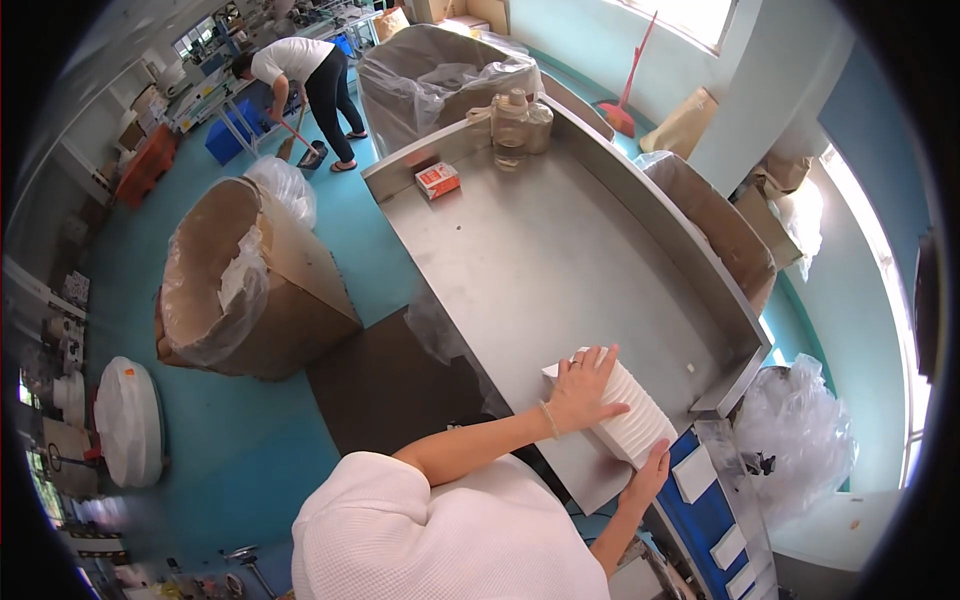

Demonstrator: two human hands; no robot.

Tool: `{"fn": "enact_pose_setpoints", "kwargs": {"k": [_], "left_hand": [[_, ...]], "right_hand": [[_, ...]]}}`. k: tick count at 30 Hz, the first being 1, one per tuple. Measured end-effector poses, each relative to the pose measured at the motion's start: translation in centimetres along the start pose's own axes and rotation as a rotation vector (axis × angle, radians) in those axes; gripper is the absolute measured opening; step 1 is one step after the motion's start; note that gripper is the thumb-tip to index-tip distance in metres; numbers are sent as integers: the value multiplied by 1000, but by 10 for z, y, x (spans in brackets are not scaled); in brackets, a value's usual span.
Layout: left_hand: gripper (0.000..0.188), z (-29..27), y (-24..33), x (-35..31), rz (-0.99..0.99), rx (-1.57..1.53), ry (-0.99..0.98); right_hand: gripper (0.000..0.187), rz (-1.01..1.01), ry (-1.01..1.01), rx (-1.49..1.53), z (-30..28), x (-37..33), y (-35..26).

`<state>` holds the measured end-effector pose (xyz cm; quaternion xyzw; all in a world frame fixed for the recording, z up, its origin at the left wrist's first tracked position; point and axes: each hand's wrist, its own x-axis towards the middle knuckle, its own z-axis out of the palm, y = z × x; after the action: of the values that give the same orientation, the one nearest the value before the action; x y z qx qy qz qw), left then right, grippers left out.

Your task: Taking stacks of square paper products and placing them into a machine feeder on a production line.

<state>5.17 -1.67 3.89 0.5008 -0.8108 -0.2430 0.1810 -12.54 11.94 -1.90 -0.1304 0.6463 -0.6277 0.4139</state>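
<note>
White, ribbed row of packed pieces (647, 420): left hand (580, 392) spread over its top, fingers apart; right hand (648, 478) against its near right end, grip unclear. Row sits at near end of grey steel table (560, 270), just left of blue conveyor belt (701, 518) carrying white flat pieces (694, 474). Probably squaring-up step; next move likely needs even pressure from both ends.

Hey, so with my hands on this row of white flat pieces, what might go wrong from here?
The tightly lined-up row of white flat pieces could fan out or topple if pressure is uneven: your left hand spreads across its top, and your right hand is at its near end.

That end sits close to the edge of the grey metal table, so pieces might slip off, perhaps onto the blue conveyor belt alongside.
</note>
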Motion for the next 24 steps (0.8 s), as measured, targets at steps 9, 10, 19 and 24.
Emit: {"fn": "enact_pose_setpoints", "kwargs": {"k": [9,10,19,24], "left_hand": [[97,4,-6,1,14,48,73],[97,5,-6,1,18,47,72],[109,15,4,-8,49,5,17],[109,18,-1,-6,60,66,72]], "right_hand": [[36,427,-121,387,-49,-6,15],[34,356,-11,420,-61,4,25],[51,-30,5,-110,5,-6,-8],[42,321,-27,494,-2,-11,-3]]}}
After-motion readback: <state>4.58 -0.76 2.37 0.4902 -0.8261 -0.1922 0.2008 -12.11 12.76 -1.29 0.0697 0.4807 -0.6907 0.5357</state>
